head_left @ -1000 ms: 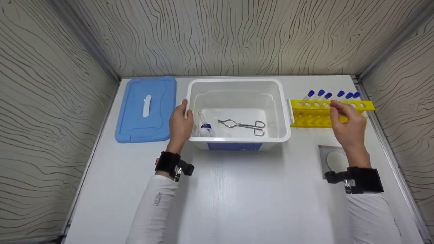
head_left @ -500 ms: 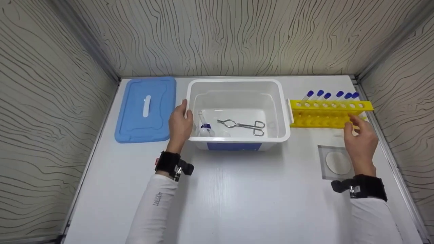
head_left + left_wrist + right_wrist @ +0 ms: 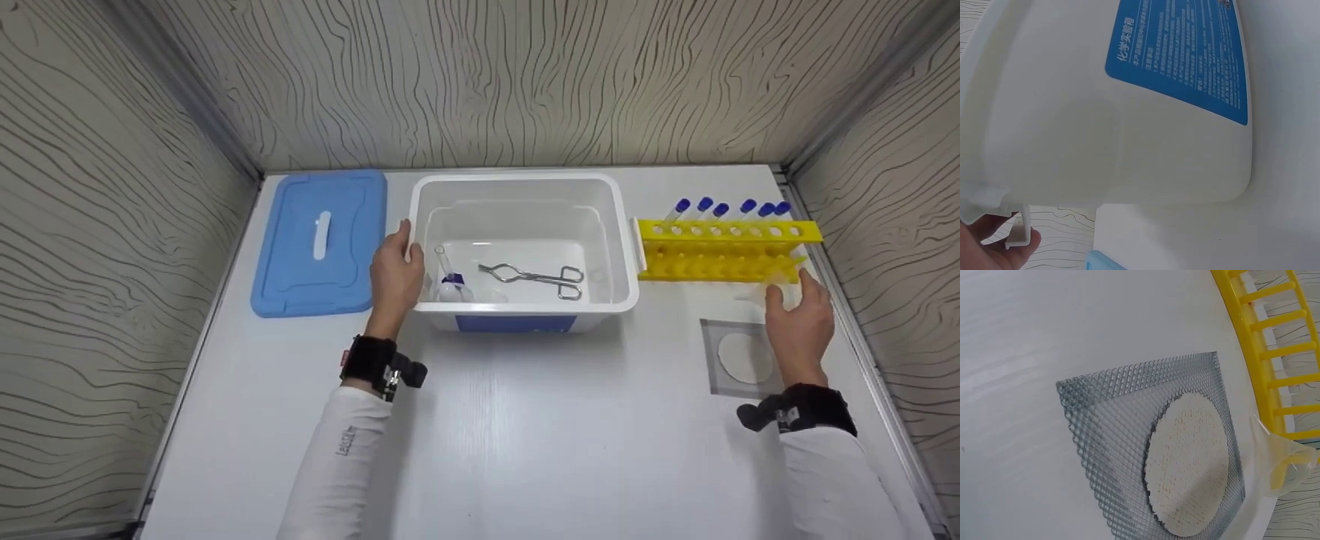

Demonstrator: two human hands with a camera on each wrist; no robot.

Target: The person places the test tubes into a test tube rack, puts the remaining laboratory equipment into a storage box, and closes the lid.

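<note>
Gripping the white side latch [image 3: 1019,233] of a plastic storage box [image 3: 517,307], a person's left hand [image 3: 396,277] curls thumb and fingers about it above a smooth white tabletop [image 3: 525,435]. Well apart from it, the right hand [image 3: 802,326] spreads thumb and fingers beside a clear plastic funnel [image 3: 1272,450]; whether they touch it cannot be told. Just beyond that hand, six blue-capped test tubes [image 3: 720,211] lean in a yellow test-tube rack [image 3: 720,239], and a square wire gauze [image 3: 744,358] with a round white centre lies flat to its left. Between the hands, the box contains steel crucible tongs [image 3: 534,277] and clear glassware [image 3: 450,291]. Left of the left hand, a blue lid [image 3: 337,251] rests handle up. Pale walls [image 3: 480,82] with dark wood-grain lines rise beyond and outside both hands, grey metal strips [image 3: 190,97] marking the corners. Between the white sleeves [image 3: 337,442], light glances off the table.
</note>
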